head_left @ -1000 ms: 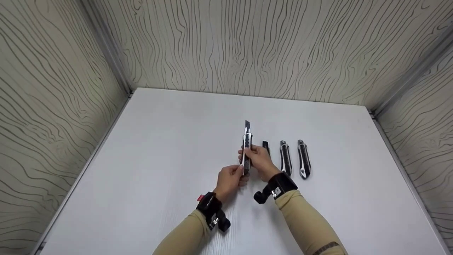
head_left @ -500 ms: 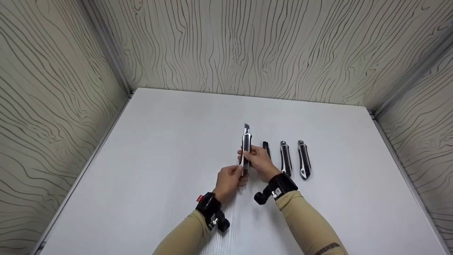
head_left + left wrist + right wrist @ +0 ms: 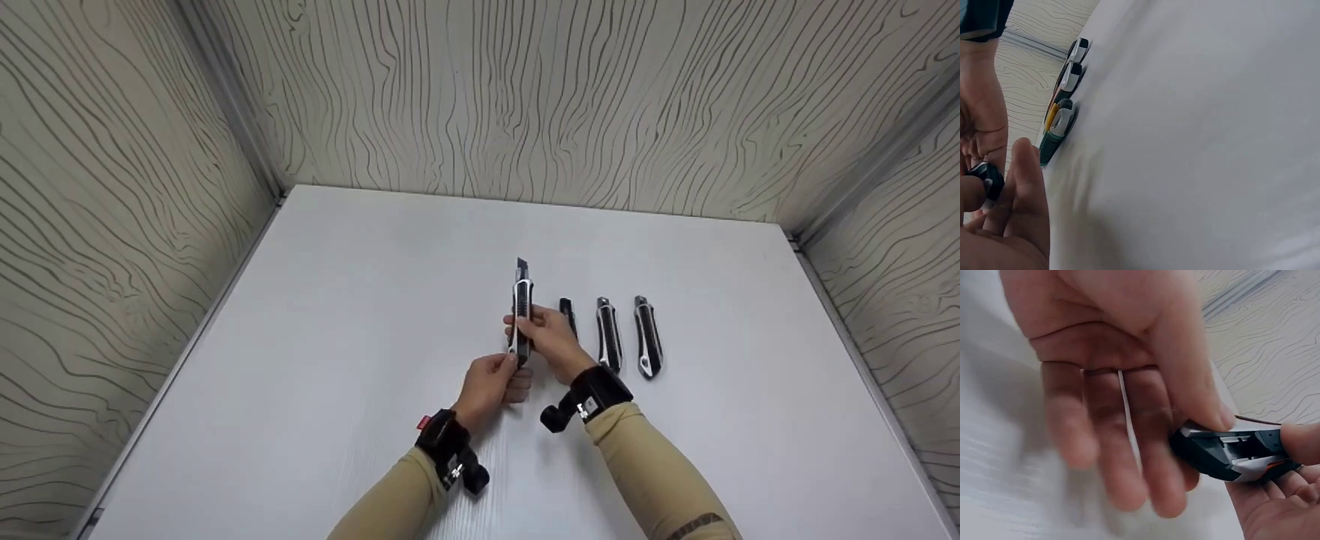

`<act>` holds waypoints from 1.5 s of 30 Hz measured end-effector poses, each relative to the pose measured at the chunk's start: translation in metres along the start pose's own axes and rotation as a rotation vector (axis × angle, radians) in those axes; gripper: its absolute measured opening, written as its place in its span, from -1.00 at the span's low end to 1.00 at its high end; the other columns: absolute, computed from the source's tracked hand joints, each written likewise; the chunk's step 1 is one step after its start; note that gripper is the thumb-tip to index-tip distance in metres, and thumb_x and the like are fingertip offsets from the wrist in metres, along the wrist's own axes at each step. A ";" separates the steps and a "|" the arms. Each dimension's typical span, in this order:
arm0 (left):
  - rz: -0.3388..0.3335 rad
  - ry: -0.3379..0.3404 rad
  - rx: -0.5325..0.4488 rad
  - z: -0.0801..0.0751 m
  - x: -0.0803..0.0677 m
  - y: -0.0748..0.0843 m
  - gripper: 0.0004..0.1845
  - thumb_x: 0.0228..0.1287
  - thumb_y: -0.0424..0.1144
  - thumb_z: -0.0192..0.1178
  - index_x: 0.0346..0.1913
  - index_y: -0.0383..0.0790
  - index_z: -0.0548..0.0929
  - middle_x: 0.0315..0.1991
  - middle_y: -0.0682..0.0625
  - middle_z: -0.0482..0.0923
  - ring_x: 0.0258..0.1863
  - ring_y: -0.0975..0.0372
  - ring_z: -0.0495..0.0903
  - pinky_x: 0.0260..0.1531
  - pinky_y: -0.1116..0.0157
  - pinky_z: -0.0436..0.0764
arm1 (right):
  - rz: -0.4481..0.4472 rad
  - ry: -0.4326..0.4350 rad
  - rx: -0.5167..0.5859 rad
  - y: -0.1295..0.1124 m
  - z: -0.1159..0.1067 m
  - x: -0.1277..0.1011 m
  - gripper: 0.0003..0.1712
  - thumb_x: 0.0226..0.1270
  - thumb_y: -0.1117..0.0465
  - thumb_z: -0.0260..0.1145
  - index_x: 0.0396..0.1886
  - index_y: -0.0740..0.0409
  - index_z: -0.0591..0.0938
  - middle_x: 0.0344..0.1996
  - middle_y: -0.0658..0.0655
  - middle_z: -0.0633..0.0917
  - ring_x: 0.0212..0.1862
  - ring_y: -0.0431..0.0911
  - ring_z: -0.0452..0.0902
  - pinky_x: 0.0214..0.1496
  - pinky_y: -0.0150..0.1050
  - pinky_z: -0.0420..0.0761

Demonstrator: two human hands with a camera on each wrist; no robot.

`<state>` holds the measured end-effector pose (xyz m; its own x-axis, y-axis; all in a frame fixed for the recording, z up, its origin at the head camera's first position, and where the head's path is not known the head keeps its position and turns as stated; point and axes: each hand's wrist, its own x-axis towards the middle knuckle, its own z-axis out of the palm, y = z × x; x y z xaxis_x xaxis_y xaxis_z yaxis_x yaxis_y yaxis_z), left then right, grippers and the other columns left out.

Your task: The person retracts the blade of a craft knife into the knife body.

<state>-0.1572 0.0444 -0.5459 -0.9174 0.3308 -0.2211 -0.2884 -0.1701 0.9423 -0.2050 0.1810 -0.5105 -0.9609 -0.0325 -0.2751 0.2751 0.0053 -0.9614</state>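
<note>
Both hands met over the middle of the white surface w/ a box cutter held between them, lifted off the surface, blade tip pointing away from the person twd the back wall. The right hand gripped the cutter's body about halfway along, thumb on top and fingers curled under it; in the right wrist view the thumb pressed on the dark casing near a pale slider w/ an orange strip. The left hand pinched the near end of the cutter, fingers bent round its black end cap, as the left wrist view showed. A short bit of blade stuck out of the far end. Just right of the hands, 3 more cutters lay on the surface side by side, roughly parallel, noses away from the person: the 1st partly hidden behind the right hand, the 2nd next to it, the 3rd furthest right, each a bit apart from the next. Left wrist view showed those 3 in a row near the side wall. Both wrists wore black camera straps over tan sleeves.
</note>
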 end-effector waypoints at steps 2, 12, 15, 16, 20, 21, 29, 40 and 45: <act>0.008 0.009 0.007 -0.001 0.001 0.001 -0.64 0.52 -0.25 -0.05 -0.07 -0.60 0.55 -0.27 -0.26 0.68 -0.41 0.27 0.63 -0.39 0.34 0.69 | -0.006 -0.001 -0.003 0.000 0.000 0.000 -0.58 0.47 0.31 0.11 0.25 0.41 0.42 0.07 0.32 0.66 -0.10 -0.15 0.66 -0.03 -0.33 0.62; 0.036 0.021 0.028 -0.003 0.005 0.002 -0.63 0.51 -0.26 -0.04 -0.02 -0.62 0.53 -0.25 -0.23 0.69 -0.38 0.27 0.66 -0.35 0.35 0.71 | 0.009 0.098 -0.056 0.003 0.003 -0.003 -0.63 0.46 0.14 0.19 0.02 0.36 0.62 -0.14 0.21 0.75 -0.19 -0.11 0.66 -0.17 -0.36 0.64; 0.027 0.033 0.043 -0.001 0.005 0.003 -0.63 0.51 -0.26 -0.03 -0.03 -0.62 0.54 -0.28 -0.22 0.70 -0.40 0.26 0.66 -0.36 0.34 0.71 | 0.003 0.109 -0.034 0.005 0.003 -0.003 -0.62 0.46 0.16 0.17 0.04 0.41 0.60 -0.14 0.23 0.75 -0.23 -0.15 0.66 -0.18 -0.37 0.64; 0.020 0.040 0.048 -0.001 0.005 0.004 -0.63 0.51 -0.26 -0.02 -0.03 -0.62 0.55 -0.28 -0.21 0.70 -0.41 0.26 0.66 -0.37 0.34 0.71 | 0.003 0.109 -0.029 0.005 0.003 -0.002 -0.62 0.47 0.16 0.17 0.04 0.42 0.59 -0.14 0.24 0.75 -0.24 -0.16 0.65 -0.18 -0.37 0.64; 0.005 0.066 0.066 0.001 0.005 0.005 -0.62 0.51 -0.23 -0.02 -0.05 -0.58 0.57 -0.31 -0.18 0.71 -0.42 0.26 0.67 -0.40 0.31 0.71 | 0.005 0.103 -0.023 0.005 0.002 -0.002 -0.64 0.47 0.18 0.16 0.04 0.41 0.58 -0.11 0.27 0.73 -0.24 -0.16 0.65 -0.16 -0.36 0.64; 0.005 0.071 0.073 0.002 0.005 0.004 -0.62 0.51 -0.22 -0.02 -0.05 -0.57 0.57 -0.32 -0.17 0.71 -0.42 0.25 0.68 -0.39 0.30 0.72 | 0.005 0.102 -0.024 0.005 0.002 -0.002 -0.64 0.47 0.18 0.16 0.04 0.40 0.58 -0.10 0.27 0.73 -0.24 -0.16 0.65 -0.16 -0.36 0.65; 0.022 0.071 0.086 0.003 0.004 0.005 -0.61 0.51 -0.21 -0.04 -0.15 -0.57 0.59 -0.29 -0.30 0.71 -0.45 0.24 0.66 -0.42 0.28 0.71 | 0.000 0.083 -0.026 0.005 0.000 -0.004 -0.66 0.47 0.22 0.15 0.05 0.41 0.57 -0.08 0.28 0.73 -0.21 -0.15 0.66 -0.15 -0.35 0.65; 0.012 0.077 0.055 0.003 0.006 0.005 -0.64 0.50 -0.23 -0.02 -0.21 -0.54 0.61 -0.41 -0.16 0.67 -0.51 0.28 0.61 -0.51 0.37 0.63 | -0.002 0.072 -0.030 0.006 0.000 -0.003 -0.67 0.43 0.31 0.15 0.09 0.42 0.55 -0.03 0.33 0.71 -0.18 -0.13 0.68 -0.11 -0.31 0.67; 0.009 0.077 0.046 0.002 0.007 0.004 -0.64 0.50 -0.24 -0.02 -0.20 -0.56 0.59 -0.43 -0.15 0.66 -0.52 0.27 0.60 -0.52 0.37 0.63 | 0.009 0.059 -0.006 0.007 -0.001 -0.003 -0.65 0.41 0.33 0.17 0.12 0.42 0.52 -0.02 0.34 0.70 -0.19 -0.12 0.70 -0.09 -0.32 0.67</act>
<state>-0.1641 0.0483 -0.5433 -0.9386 0.2571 -0.2299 -0.2692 -0.1293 0.9544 -0.2001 0.1818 -0.5163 -0.9587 0.0267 -0.2831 0.2835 0.0111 -0.9589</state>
